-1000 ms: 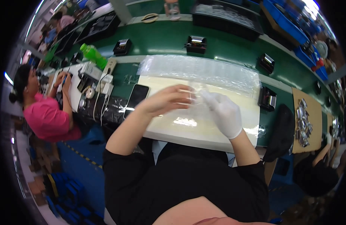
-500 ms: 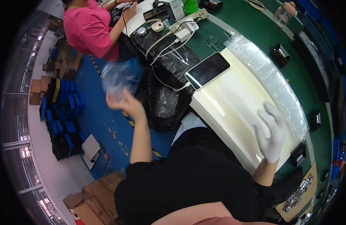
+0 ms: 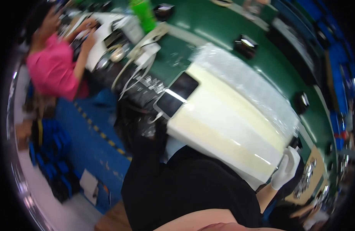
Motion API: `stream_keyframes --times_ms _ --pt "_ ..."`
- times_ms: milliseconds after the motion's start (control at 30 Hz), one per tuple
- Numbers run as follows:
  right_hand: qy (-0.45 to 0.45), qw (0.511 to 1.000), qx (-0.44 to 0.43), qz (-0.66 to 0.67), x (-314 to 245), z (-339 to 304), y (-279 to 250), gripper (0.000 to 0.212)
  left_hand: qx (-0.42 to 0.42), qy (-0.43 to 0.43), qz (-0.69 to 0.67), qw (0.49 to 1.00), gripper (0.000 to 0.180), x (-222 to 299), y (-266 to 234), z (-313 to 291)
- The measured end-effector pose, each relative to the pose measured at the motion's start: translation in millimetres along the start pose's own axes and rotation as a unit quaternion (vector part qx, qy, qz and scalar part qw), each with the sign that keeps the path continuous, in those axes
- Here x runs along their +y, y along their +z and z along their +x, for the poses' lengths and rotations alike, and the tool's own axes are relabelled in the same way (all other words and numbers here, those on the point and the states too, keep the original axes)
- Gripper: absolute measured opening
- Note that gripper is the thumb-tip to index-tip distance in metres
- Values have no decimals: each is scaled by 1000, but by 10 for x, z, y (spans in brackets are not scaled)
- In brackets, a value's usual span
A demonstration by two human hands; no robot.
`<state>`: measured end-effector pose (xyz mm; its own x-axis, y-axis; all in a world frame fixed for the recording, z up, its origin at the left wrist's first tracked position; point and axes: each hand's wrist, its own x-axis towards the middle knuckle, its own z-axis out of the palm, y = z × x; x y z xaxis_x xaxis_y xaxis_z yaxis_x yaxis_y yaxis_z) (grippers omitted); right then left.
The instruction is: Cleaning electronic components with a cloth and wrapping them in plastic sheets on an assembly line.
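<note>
My right hand (image 3: 287, 168), in a white glove, is at the near right end of a long pale cream board (image 3: 227, 119). Its fingertips reach a small black-and-silver part (image 3: 295, 142) by the board's corner; blur hides whether they grip it. A black sleeve (image 3: 146, 154) shows on my left side, but my left hand is out of sight. On the board's far left end lies a smartphone (image 3: 178, 96) with a white cable plugged in. Clear plastic film (image 3: 250, 88) runs along the board's back edge.
More black-and-silver parts (image 3: 245, 44) stand on the green table (image 3: 208, 23). A power strip (image 3: 154, 34) with white chargers lies at the back left, near black plastic bags (image 3: 139, 88). A person in a pink top (image 3: 54, 69) works beyond. Blue-and-black trays (image 3: 50, 154) stand on the floor.
My left hand, which held a blurred clear plastic bag, has left the view. My gloved right hand has moved from above the board to the small part at its corner. The view has turned.
</note>
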<state>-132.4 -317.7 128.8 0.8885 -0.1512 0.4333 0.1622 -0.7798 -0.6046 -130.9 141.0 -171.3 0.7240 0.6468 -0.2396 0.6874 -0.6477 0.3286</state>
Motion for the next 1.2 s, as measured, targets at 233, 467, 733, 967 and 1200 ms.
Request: stream_keyframes --times_ms 233,467,733,967,1200 --pt "179 978 -7 109 166 55 288 20 -150 103 24 983 43 -707 -414 507" --pt "-48 985 -161 -37 303 821 1008 42 -229 69 70 968 44 -747 -428 526" --pt "-21 956 -234 -174 563 1397 1221 82 -329 24 80 941 38 -361 -1582 208" --pt "-20 958 -229 -168 439 1404 1177 97 -366 362 -332 791 32 1364 -2882 -395" --pt "20 962 -235 -136 424 1420 1196 95 -255 661 -128 694 62 3352 -2024 -396"
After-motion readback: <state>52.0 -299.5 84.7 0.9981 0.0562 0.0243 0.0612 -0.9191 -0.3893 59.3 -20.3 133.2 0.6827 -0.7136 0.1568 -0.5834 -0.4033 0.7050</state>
